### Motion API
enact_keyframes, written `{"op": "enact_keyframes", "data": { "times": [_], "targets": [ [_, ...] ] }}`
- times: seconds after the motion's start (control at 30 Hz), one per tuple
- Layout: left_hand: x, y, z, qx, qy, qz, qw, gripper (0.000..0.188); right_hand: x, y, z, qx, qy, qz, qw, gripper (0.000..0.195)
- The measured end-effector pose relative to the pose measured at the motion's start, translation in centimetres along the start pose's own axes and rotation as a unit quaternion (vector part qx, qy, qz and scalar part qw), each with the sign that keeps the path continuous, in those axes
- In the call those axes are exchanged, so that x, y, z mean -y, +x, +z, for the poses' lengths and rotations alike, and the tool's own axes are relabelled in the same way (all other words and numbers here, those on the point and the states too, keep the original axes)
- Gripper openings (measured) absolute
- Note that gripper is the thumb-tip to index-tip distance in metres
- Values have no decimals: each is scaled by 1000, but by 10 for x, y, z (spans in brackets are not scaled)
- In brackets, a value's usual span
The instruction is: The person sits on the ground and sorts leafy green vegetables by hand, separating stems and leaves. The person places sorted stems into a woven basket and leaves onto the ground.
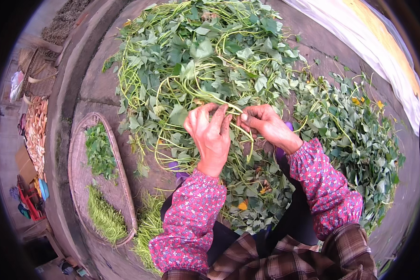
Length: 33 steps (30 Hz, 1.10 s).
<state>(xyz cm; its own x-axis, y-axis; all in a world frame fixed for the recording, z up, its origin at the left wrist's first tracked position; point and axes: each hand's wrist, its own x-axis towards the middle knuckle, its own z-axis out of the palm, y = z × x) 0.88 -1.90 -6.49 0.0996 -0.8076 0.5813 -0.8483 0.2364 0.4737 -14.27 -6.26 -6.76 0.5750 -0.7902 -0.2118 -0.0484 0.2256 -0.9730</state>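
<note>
Between my two hands runs a small bunch of pale green leaf stalks (207, 94), which look like sweet potato vine. My right hand (271, 127) pinches the stalks between thumb and fingers, and their ends bend down below it. On the left, my left hand (210, 134) has its thumb and fingertips drawn together at the same stalks, just short of the right hand. A large heap of leafy vines (182, 49) spreads beyond both hands. More loose leaves (259, 203) lie on the ground between my legs.
A woven bamboo tray (77, 189) at left holds green leaves (99, 150) and a bundle of stripped stalks (105, 217). More stalks (149, 227) lie beside it. Another leaf heap (350, 129) is at right, with white sheeting (367, 42) beyond. Corn cobs (36, 134) lie past the concrete ledge (64, 105).
</note>
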Motion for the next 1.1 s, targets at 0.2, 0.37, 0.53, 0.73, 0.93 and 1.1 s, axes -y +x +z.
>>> {"op": "enact_keyframes", "data": {
  "times": [0.2,0.37,0.53,0.73,0.93,1.1],
  "targets": [
    [3,3,0,4,-232,-158,960,35,-5,6,-1,50,-17,-31,998,21],
    [17,-3,-1,-2,-530,-309,789,19,0,5,4,106,-72,-12,992,19],
    [13,-8,7,36,-465,-322,824,13,11,9,-5,-91,-117,-110,983,22],
    [2,-14,11,136,-434,-318,832,11,7,13,3,-78,-50,-64,994,16],
    [13,-22,15,-35,-424,-396,814,9,-2,20,-3,-150,-62,-46,986,21],
    [-7,0,-4,-14,-46,14,999,21,-2,16,-10,-125,-78,-30,989,20]
  ]
}}
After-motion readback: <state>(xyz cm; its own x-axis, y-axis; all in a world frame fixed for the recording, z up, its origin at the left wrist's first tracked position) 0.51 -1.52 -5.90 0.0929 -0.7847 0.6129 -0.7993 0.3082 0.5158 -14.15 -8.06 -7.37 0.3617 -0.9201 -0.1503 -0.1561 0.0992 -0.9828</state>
